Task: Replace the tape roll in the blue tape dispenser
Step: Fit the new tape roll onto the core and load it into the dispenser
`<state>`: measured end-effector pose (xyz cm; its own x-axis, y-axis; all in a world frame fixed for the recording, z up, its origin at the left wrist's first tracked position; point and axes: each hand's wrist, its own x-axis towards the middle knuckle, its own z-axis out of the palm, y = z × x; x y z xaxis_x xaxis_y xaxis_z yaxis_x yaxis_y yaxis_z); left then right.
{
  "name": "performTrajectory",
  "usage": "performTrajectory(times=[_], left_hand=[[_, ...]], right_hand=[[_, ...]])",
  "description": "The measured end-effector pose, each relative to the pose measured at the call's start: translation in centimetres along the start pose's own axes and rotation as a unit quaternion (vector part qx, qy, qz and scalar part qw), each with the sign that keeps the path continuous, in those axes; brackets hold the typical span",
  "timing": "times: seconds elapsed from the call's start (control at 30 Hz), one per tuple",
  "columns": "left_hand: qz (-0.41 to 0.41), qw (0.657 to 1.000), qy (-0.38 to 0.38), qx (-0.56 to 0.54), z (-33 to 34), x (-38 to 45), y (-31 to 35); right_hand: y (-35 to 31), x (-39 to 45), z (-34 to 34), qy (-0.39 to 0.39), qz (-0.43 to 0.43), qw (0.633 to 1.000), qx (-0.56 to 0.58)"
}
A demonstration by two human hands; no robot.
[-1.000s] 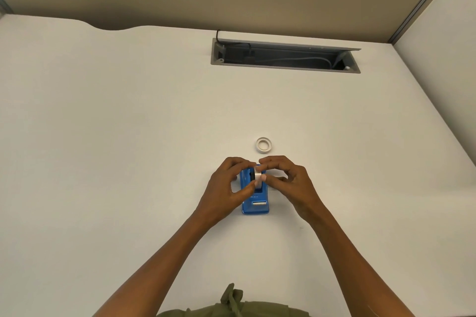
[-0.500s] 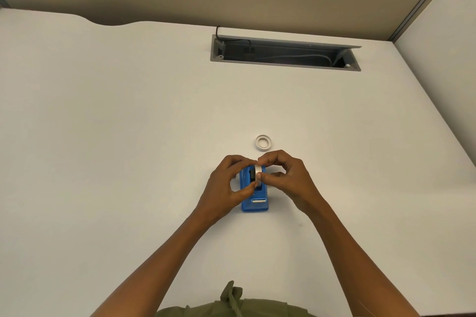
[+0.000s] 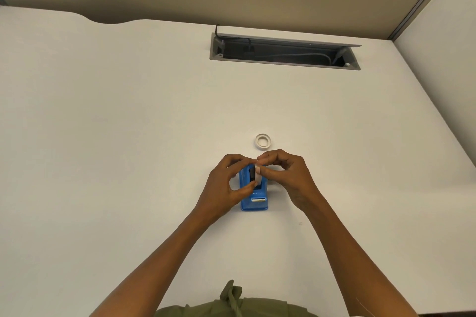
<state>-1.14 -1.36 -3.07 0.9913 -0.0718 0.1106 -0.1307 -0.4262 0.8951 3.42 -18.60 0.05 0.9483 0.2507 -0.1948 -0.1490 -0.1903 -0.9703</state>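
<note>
The blue tape dispenser (image 3: pixel 253 203) lies on the white desk (image 3: pixel 128 136), its metal cutter end toward me. A whitish tape roll (image 3: pixel 257 174) with a black hub stands on edge over the dispenser's slot. My left hand (image 3: pixel 226 185) pinches it from the left, thumb low on the roll. My right hand (image 3: pixel 286 175) pinches it from the right with fingertips on top. A second small white ring, a tape core or roll (image 3: pixel 263 141), lies flat on the desk just beyond my hands.
An open grey cable tray (image 3: pixel 283 53) with cords is recessed in the desk at the back. A partition wall runs along the far edge, and a white panel (image 3: pixel 443 59) stands at the right. My green clothing shows at the bottom edge.
Both hands stay on the roll over the dispenser; the fingers have shifted slightly and the roll looks seated a little lower. The white ring has not moved.
</note>
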Motion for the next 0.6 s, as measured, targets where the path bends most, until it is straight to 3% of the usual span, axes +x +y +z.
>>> performTrajectory(times=[0.13, 0.23, 0.43, 0.6], left_hand=[[-0.005, 1.0, -0.001, -0.002, 0.1, 0.1, -0.3], [-0.007, 1.0, -0.004, -0.003, 0.1, 0.1, -0.3], [0.005, 1.0, -0.001, 0.003, 0.0, 0.1, -0.2], [0.005, 1.0, 0.002, 0.011, 0.2, 0.2, -0.3]], right_hand=[[-0.6, 0.0, 0.1, 0.022, 0.008, 1.0, -0.018], [-1.5, -0.2, -0.2, 0.026, -0.013, 0.995, -0.095], [-3.1, -1.0, -0.8, -0.051, -0.112, 0.947, -0.298], [-4.2, -0.7, 0.0, -0.082, -0.103, 0.927, -0.351]])
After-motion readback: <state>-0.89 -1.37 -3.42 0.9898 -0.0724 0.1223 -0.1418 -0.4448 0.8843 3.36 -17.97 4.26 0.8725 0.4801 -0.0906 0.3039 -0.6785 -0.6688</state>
